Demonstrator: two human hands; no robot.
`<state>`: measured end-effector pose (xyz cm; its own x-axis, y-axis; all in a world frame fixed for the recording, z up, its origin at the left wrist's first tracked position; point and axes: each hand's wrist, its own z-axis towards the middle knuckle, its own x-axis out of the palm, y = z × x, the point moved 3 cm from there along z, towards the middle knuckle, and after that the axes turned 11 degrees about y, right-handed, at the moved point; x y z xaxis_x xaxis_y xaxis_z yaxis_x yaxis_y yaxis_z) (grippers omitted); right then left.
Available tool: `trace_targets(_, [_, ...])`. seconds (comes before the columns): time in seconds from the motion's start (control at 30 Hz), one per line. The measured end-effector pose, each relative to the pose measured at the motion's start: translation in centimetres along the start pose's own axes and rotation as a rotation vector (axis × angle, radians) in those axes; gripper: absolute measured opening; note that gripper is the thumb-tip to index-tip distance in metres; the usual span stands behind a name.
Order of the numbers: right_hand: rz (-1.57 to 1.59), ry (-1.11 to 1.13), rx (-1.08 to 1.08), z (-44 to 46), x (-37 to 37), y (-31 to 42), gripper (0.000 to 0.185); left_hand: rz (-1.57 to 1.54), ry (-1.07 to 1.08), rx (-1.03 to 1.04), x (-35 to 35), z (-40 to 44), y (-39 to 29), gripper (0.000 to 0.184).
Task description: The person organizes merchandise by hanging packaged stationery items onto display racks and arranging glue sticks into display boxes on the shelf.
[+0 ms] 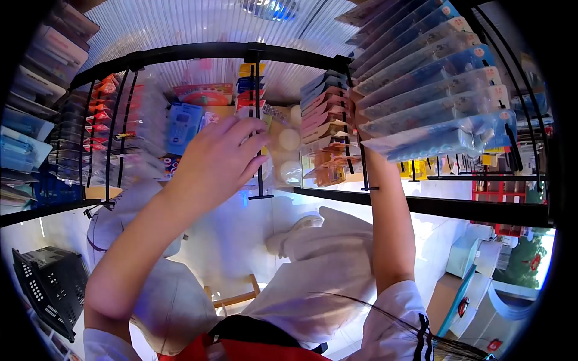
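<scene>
Near the middle of the head view, my left hand (223, 153) reaches over the rack with its fingers apart, beside a black hook rod (259, 138). No item shows in its grip. A blue blister pack (183, 127) and a red pack (205, 96) lie just behind it. On the right, my right forearm (391, 222) goes up past the black rail; the hand is hidden behind a hanging row of clear and blue packs (427, 135). Left of that row hang pink and dark packs (325, 114) on another hook.
Red packs (102, 114) and clear packs (144, 120) hang on the left. The black rack rail (421, 207) crosses in front of my body. A black crate (54, 283) stands at the lower left, and red shelves (500, 192) are at the far right.
</scene>
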<state>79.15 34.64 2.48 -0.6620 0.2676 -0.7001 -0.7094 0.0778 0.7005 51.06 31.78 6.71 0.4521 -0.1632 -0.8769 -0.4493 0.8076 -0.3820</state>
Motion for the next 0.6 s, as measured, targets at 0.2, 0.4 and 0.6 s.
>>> trace_targets(0.2, [-0.303,-0.106,-0.090,1.9,2.1,-1.1,0.025,0.016,0.052,-0.001,0.5,-0.2,-0.5,0.025])
trace_targets(0.4, [-0.471,-0.177,-0.180,0.9,2.1,-2.2,0.026,0.025,0.093,0.003,0.2,-0.5,-0.5,0.030])
trace_targets(0.6, [-0.554,-0.152,-0.161,-0.3,2.1,-3.1,0.028,-0.023,-0.095,-0.048,-1.6,-0.5,2.1,0.024])
